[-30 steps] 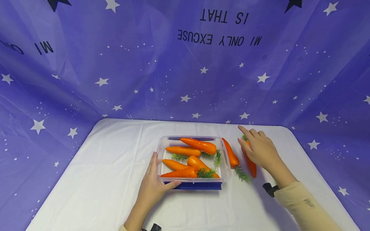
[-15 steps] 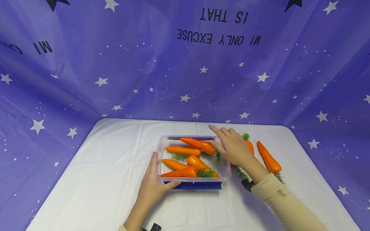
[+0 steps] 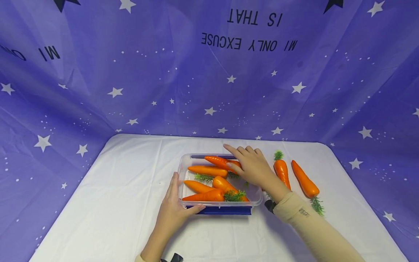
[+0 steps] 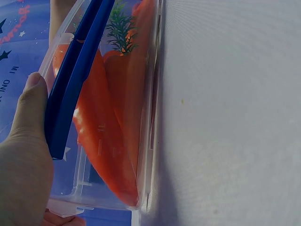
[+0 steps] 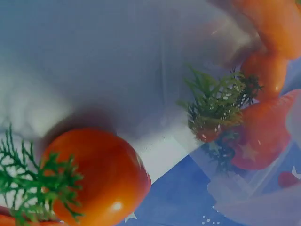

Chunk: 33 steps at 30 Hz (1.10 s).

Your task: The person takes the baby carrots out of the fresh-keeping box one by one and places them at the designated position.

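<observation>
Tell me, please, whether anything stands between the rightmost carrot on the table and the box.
Yes: another carrot lies between the rightmost carrot and the box, and the right hand is over the box's right side.

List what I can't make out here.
Head view: thick end of the farthest carrot in the box, mostly behind the right hand.
Head view: tip of a table carrot, behind the sleeve.
Left wrist view: part of the left hand, cut off by the left edge.
</observation>
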Tool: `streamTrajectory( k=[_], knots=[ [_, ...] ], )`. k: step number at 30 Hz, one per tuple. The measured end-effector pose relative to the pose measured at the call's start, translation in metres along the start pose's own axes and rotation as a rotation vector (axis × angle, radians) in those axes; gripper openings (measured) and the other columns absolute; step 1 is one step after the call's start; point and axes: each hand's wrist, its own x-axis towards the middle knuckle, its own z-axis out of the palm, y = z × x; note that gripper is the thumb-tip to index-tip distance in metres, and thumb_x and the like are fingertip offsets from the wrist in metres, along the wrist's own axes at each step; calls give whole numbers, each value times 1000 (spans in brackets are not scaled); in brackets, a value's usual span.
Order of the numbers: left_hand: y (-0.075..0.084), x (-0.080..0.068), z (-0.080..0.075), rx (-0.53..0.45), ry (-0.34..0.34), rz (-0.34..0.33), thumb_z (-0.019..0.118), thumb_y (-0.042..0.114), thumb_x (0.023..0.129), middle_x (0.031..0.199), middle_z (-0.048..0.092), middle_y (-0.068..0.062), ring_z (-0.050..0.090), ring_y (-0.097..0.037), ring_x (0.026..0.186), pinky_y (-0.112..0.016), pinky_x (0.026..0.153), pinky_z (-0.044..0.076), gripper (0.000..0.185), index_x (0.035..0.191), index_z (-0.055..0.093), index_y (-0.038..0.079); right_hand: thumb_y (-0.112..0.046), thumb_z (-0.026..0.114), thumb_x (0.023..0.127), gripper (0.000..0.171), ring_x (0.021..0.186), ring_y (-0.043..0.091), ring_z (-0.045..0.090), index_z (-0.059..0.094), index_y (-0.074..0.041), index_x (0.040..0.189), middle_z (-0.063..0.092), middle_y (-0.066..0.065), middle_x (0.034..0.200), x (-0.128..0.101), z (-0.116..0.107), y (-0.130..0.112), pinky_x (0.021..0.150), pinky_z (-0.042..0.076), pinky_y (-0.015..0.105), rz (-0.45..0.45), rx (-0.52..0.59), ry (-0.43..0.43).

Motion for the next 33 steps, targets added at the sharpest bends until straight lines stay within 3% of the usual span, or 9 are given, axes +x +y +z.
streamTrajectory(
  k=[13,24,33],
  knots=[
    [0,1,-1,3,-19,-6,81,73,59,154,41,-11,43,-32,141,-56,113,38,137,161,9,15,-55,51,98,65,100,26,58,23,-43,156,68,1,113,2,7,-7,81,47,41,-63,-113,-16],
    [0,0,-1,3,-13,2,81,73,60,151,46,-13,47,-32,137,-57,111,40,137,160,13,9,-52,63,93,72,88,28,65,28,-40,155,73,2,107,3,10,-9,74,57,45,-110,-192,32],
    [-1,0,-1,-9,-23,-2,81,72,61,154,43,-12,48,-30,137,-56,112,40,136,161,11,12,-54,65,91,76,81,28,64,27,-41,156,72,5,111,1,9,-14,66,57,41,-121,-233,21]
  ],
)
